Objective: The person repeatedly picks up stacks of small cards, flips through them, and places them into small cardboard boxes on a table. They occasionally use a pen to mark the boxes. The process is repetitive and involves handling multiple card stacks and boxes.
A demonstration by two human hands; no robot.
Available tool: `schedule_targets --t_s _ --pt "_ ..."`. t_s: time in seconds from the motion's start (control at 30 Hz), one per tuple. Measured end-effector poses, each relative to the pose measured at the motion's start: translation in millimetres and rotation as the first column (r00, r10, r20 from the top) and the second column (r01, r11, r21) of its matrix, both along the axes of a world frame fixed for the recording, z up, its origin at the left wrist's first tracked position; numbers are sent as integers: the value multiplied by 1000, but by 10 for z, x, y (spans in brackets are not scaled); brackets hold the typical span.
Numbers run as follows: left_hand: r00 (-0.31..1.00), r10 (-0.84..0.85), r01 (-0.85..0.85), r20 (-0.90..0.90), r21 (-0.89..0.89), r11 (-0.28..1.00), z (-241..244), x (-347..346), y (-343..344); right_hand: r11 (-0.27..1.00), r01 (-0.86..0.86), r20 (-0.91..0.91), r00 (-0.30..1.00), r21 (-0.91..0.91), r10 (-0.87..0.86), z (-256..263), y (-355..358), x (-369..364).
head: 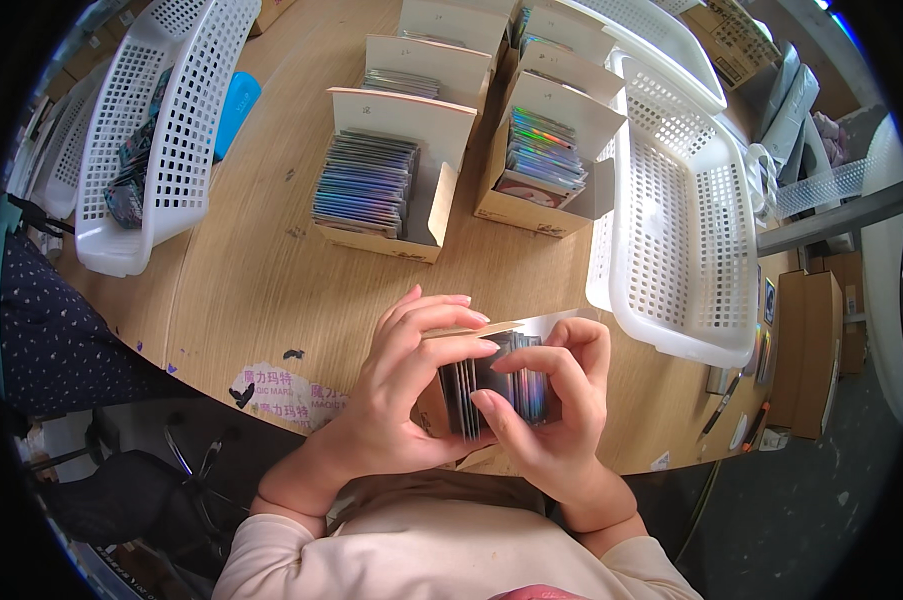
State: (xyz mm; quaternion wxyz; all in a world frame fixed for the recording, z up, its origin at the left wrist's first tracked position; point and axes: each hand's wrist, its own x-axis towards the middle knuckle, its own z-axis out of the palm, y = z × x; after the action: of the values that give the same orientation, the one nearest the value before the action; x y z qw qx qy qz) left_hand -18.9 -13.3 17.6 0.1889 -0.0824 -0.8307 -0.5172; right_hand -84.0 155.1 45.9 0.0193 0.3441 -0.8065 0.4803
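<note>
A small cardboard box (433, 409) of cards stands at the table's near edge, between my two hands. My left hand (399, 382) is wrapped around its left end, with the fingers over a cardboard flap (481, 331) and the thumb low along the near side. Inside are upright sleeved cards: a few lean to the left (460, 397), and a shiny holographic stack (530, 394) stands to the right. Between these two groups is a gap. My right hand (571, 405) reaches over the right stack, thumb and index finger at the cards beside the gap. Its other fingers curl around the box's right end.
Open boxes of shiny cards, left (365, 184) and right (545, 154), stand in two rows ahead. A white perforated basket (657, 225) sits at right; another (185, 135) holds dark packets (130, 172). Pens (721, 405) lie at the right edge. A person's patterned clothing (68, 322) shows at left.
</note>
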Motion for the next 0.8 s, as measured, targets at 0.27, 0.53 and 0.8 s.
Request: schedule_targets --t_s 0.27,0.53,0.8 --pt "999 -12 12 33 -3 1000 49 7 -16 995 75 102 993 -68 -67 -46 49 -12" --pt "999 -8 8 31 2 1000 24 14 -6 1000 -19 -17 1000 7 19 24 -5 3" --pt "999 -2 3 34 -5 1000 36 13 -3 997 76 128 989 -31 -71 -17 24 27"
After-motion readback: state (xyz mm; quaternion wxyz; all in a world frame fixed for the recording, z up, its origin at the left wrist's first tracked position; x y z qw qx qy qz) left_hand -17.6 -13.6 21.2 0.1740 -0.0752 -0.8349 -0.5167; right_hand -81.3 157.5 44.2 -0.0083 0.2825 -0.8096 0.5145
